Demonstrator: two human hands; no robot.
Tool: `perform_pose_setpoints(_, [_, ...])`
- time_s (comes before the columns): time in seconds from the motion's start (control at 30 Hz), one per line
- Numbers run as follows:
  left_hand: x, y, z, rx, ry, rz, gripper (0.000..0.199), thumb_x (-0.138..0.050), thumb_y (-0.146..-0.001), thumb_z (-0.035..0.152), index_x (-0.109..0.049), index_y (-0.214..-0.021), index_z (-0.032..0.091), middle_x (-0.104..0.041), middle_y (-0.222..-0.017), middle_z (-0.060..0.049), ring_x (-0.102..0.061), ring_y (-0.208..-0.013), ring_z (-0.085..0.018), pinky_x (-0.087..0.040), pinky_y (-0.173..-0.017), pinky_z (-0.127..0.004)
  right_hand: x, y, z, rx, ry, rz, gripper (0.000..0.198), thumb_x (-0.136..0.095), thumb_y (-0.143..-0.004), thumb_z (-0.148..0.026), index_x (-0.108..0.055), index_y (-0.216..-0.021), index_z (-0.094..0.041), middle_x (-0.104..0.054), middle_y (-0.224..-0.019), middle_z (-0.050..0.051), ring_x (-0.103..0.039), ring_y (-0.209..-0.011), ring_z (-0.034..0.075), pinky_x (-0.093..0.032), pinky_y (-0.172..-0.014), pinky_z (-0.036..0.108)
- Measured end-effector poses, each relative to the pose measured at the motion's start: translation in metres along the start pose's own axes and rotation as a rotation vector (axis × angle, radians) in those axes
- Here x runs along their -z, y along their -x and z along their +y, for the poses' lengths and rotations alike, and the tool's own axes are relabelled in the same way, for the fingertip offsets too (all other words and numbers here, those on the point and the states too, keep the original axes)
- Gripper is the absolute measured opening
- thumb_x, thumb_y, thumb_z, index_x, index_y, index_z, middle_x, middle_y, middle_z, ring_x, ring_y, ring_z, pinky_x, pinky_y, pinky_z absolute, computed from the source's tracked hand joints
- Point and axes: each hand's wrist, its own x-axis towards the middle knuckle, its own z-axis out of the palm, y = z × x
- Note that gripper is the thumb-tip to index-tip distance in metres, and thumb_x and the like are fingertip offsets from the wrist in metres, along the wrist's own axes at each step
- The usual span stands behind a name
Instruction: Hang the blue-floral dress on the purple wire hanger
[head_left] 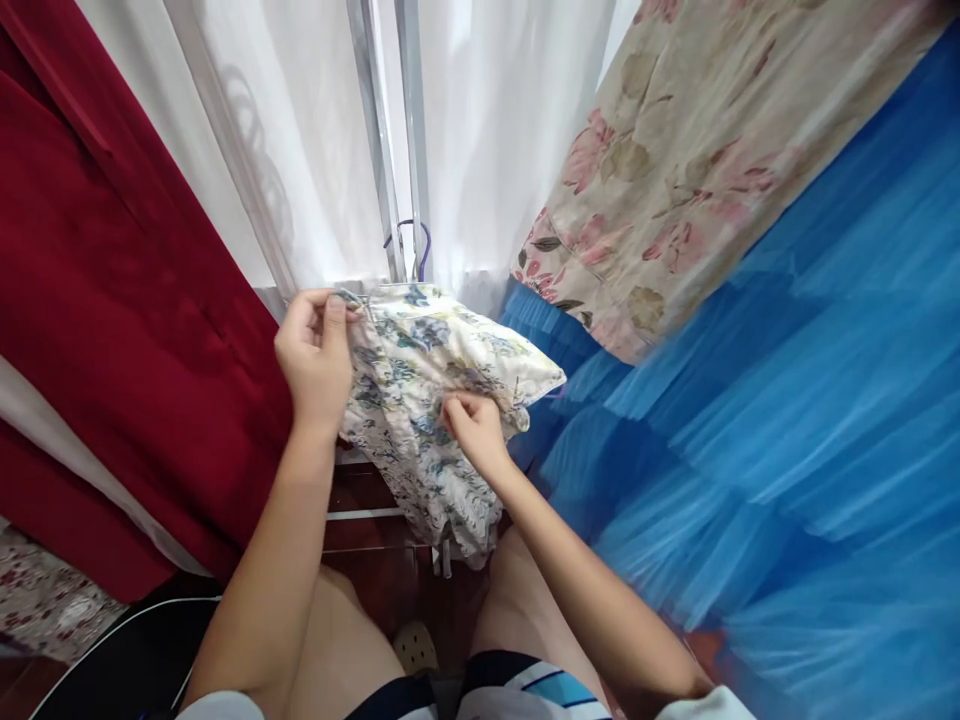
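Note:
In front of me hangs a white garment with a blue, green and yellow floral print (409, 370), draped over a purple hanger (427, 245) whose hook shows above it. My left hand (319, 345) pinches the garment's upper left corner between thumb and fingers. Lower and to the right, my right hand (476, 425) has its fingers curled closed on the cloth near the middle. The garment's right corner sticks out to a point beyond that hand. Its lower end hangs down between my knees.
Red cloth (150, 270) hangs at the left, and white curtains (495, 130) stand behind metal poles (409, 120). On the right are a beige floral cloth (637, 210) and blue tulle (712, 450). A black round item (142, 655) lies lower left; a beige clog (415, 648) is below.

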Motion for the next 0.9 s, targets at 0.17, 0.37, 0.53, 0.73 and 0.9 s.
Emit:
perform_pose_setpoints(0.17, [0.006, 0.008, 0.002, 0.099, -0.049, -0.254, 0.014, -0.061, -0.094, 0.031, -0.066, -0.094, 0.018, -0.067, -0.079, -0.002, -0.066, -0.077, -0.015, -0.051, -0.073, -0.027, -0.005, 0.006, -0.017, 0.052, -0.094, -0.146, 0.031, -0.049, -0.096, -0.048, -0.061, -0.088, -0.021, -0.054, -0.051, -0.004, -0.049, -0.046, 0.014, -0.038, -0.052, 0.026])
perform_pose_setpoints(0.37, [-0.001, 0.031, 0.019, 0.025, -0.153, -0.422, 0.014, -0.057, -0.095, 0.029, -0.065, -0.092, 0.018, -0.067, -0.083, -0.001, -0.065, -0.08, -0.015, -0.049, -0.077, -0.026, -0.009, -0.023, -0.05, 0.167, -0.045, -0.099, 0.03, -0.046, -0.098, -0.048, -0.054, -0.084, -0.022, -0.056, -0.058, -0.003, -0.049, -0.053, 0.013, -0.039, -0.057, 0.025])
perform_pose_setpoints(0.53, [-0.006, 0.031, 0.024, 0.033, -0.119, -0.397, 0.016, -0.054, -0.097, 0.031, -0.062, -0.091, 0.018, -0.064, -0.078, -0.001, -0.064, -0.077, -0.014, -0.049, -0.075, -0.026, -0.008, -0.025, -0.054, 0.199, -0.049, -0.081, 0.027, -0.049, -0.096, -0.043, -0.055, -0.081, -0.022, -0.054, -0.06, -0.003, -0.049, -0.056, 0.013, -0.038, -0.058, 0.025])
perform_pose_setpoints(0.73, [-0.014, 0.013, -0.009, 0.117, -0.023, -0.11, 0.019, -0.055, -0.096, 0.036, -0.062, -0.093, 0.018, -0.063, -0.079, -0.002, -0.063, -0.077, -0.014, -0.05, -0.074, -0.024, -0.006, -0.021, -0.028, 0.131, 0.021, -0.043, 0.031, -0.055, -0.091, -0.041, -0.059, -0.07, -0.019, -0.05, -0.055, -0.003, -0.045, -0.053, 0.012, -0.034, -0.054, 0.025])
perform_pose_setpoints(0.9, [0.026, -0.025, -0.078, 0.319, 0.115, 0.35, 0.011, -0.055, -0.091, 0.024, -0.058, -0.086, 0.015, -0.056, -0.073, 0.001, -0.057, -0.07, -0.009, -0.047, -0.072, -0.02, 0.019, -0.001, -0.004, -0.002, 0.064, -0.077, 0.032, -0.055, -0.089, -0.04, -0.06, -0.067, -0.017, -0.049, -0.05, -0.004, -0.041, -0.046, 0.011, -0.028, -0.048, 0.024])
